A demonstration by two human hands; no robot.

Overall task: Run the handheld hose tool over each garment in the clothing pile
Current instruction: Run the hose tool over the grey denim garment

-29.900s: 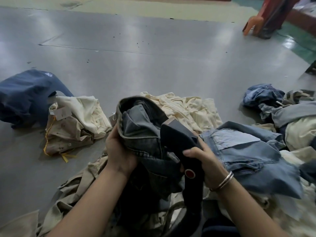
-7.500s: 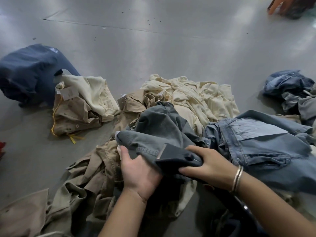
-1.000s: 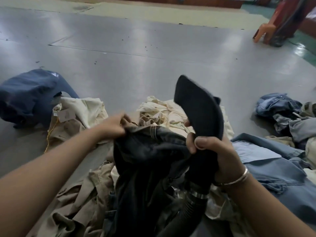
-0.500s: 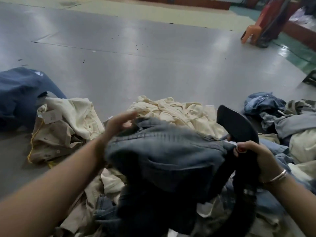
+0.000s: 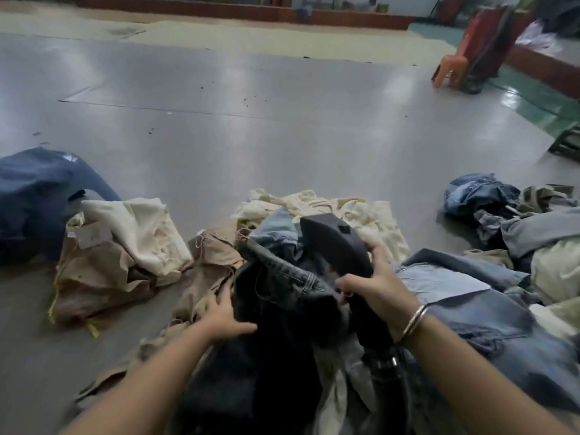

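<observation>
Right hand (image 5: pixel 373 285) clenched around the dark hose tool (image 5: pixel 337 243) at the middle of the clothing pile (image 5: pixel 345 215) — long axis running from the ribbed hose (image 5: pixel 387 381) near the wrist up and away, flat matte head angled toward far left. Left hand (image 5: pixel 224 318) pressed against dark grey jeans (image 5: pixel 282 296), fingers spread, probably flat rather than gripping. Heavy denim, rumpled cream and tan cotton around. Beyond — broad glossy grey floor (image 5: pixel 251 120), open to the far wall.

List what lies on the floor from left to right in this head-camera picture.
Navy garment → beige and cream bundle → dark jeans under the hose tool → light blue jeans → denim heap.
</observation>
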